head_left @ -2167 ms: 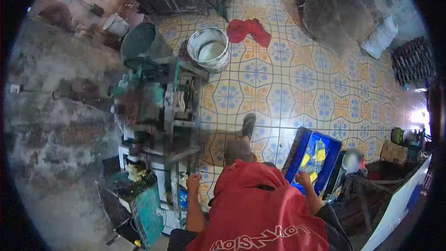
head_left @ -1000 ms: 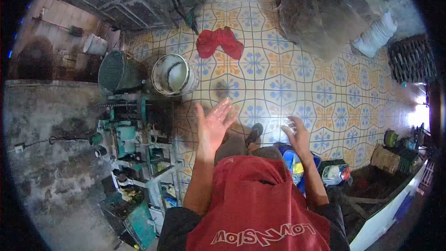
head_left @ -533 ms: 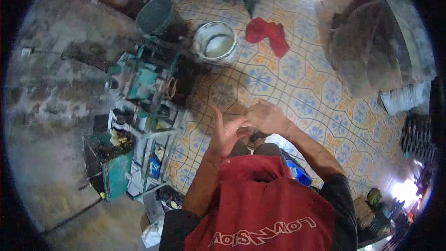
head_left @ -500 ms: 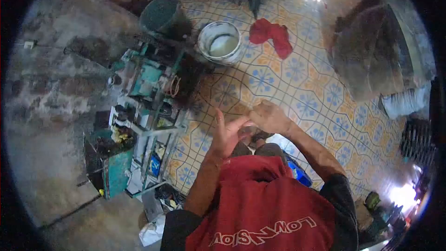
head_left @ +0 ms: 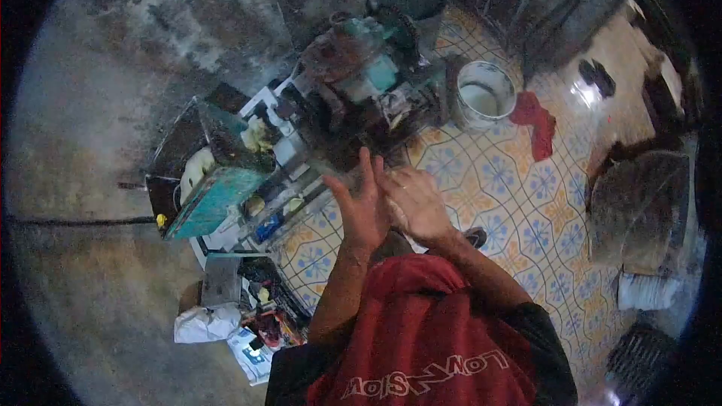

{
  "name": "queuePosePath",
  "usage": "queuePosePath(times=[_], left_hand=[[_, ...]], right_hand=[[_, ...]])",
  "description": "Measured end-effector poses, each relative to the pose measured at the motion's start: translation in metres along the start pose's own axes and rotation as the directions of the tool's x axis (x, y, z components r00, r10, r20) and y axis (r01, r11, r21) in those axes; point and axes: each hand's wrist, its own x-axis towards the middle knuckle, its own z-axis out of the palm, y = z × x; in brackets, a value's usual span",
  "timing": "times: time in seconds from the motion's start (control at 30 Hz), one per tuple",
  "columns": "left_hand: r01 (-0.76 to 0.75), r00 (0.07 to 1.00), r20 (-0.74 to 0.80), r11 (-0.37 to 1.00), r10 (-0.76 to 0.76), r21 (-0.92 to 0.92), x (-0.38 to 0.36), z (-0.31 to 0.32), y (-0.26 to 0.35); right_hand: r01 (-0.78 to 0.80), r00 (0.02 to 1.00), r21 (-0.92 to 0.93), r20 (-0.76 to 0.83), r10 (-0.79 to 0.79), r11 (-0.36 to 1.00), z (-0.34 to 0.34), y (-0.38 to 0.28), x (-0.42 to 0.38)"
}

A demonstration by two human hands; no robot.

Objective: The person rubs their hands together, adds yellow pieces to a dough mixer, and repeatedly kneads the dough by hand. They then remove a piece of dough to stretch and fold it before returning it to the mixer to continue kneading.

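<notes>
In front of my body my two bare hands meet at the palms' edges. My left hand [head_left: 365, 209] points away from me with its thumb spread and fingers stretched out. Against its right side lies my right hand [head_left: 420, 204], its back up and its fingers extended, partly overlapping the left palm. I see nothing held in either hand, though the surfaces between them are hidden. Beyond my fingertips is a dark, cluttered workbench [head_left: 301, 162] with a metal frame. Below the hands is the red front of my shirt [head_left: 436, 316].
A white bucket [head_left: 485, 94] with pale liquid stands on the patterned tile floor [head_left: 519, 203], beside a red cloth [head_left: 535, 124]. Behind it is a dark bin [head_left: 410, 0]. Left are a teal box [head_left: 218, 199] and white bags [head_left: 207, 325] on the floor.
My view has turned left, so the bucket and red cloth appear farther right. My right hand, earlier closed around the left fingers, now lies flatter against the left hand.
</notes>
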Motion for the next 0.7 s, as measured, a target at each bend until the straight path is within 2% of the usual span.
queuePosePath(times=[0.03, 0.13, 0.17, 0.27, 0.3, 0.4, 0.43, 0.47, 0.53, 0.6, 0.63, 0.67, 0.7], left_hand=[[-0.038, 0.998, 0.043, 0.998, 0.040, -0.050, -0.007, -0.014, 0.017], [-0.131, 0.990, -0.038, 0.991, 0.133, 0.031, -0.038, -0.033, 0.060], [-0.130, 0.990, -0.054, 0.990, 0.132, 0.051, -0.046, -0.047, 0.070], [-0.128, 0.981, -0.134, 0.988, 0.138, 0.081, -0.079, -0.072, 0.090], [-0.182, 0.973, -0.140, 0.983, 0.183, 0.023, -0.086, -0.086, 0.088], [-0.455, 0.837, -0.352, 0.890, 0.418, -0.024, -0.100, -0.110, 0.110], [-0.547, 0.808, -0.359, 0.821, 0.467, -0.164, -0.111, -0.122, 0.123], [-0.597, 0.790, -0.306, 0.780, 0.532, -0.187, -0.122, -0.130, 0.133], [-0.611, 0.781, -0.192, 0.791, 0.594, -0.038, -0.142, -0.139, 0.154], [-0.606, 0.702, -0.206, 0.724, 0.682, 0.330, -0.150, -0.159, 0.164], [-0.567, 0.666, -0.193, 0.657, 0.721, 0.497, -0.150, -0.168, 0.172], [-0.394, 0.637, -0.169, 0.506, 0.752, 0.767, -0.154, -0.175, 0.180], [-0.161, 0.616, -0.146, 0.306, 0.774, 0.938, -0.161, -0.172, 0.195]], right_hand=[[0.072, 0.997, 0.000, 0.006, -0.072, 0.997, 0.016, -0.015, 0.011], [0.126, 0.992, 0.219, -0.007, -0.128, 0.967, 0.062, -0.041, 0.028], [0.073, 0.992, 0.306, 0.080, -0.102, 0.949, 0.070, -0.052, 0.034], [0.167, 0.939, 0.384, 0.218, -0.265, 0.908, 0.094, -0.069, 0.048], [0.167, 0.934, 0.478, 0.203, -0.293, 0.863, 0.099, -0.076, 0.050], [0.429, 0.701, 0.588, 0.262, -0.663, 0.686, 0.133, -0.085, 0.038], [0.101, 0.772, 0.622, 0.443, -0.455, 0.776, 0.136, -0.101, 0.049], [-0.237, 0.739, 0.571, 0.631, -0.236, 0.786, 0.133, -0.115, 0.065], [-0.485, 0.719, 0.463, 0.694, 0.036, 0.741, 0.158, -0.118, 0.081], [-0.679, 0.650, 0.470, 0.742, 0.164, 0.563, 0.189, -0.120, 0.104], [-0.676, 0.643, 0.515, 0.761, 0.082, 0.527, 0.198, -0.126, 0.118], [-0.676, 0.632, 0.551, 0.775, 0.000, 0.490, 0.204, -0.132, 0.131], [-0.682, 0.611, 0.576, 0.787, -0.082, 0.450, 0.212, -0.138, 0.144]])
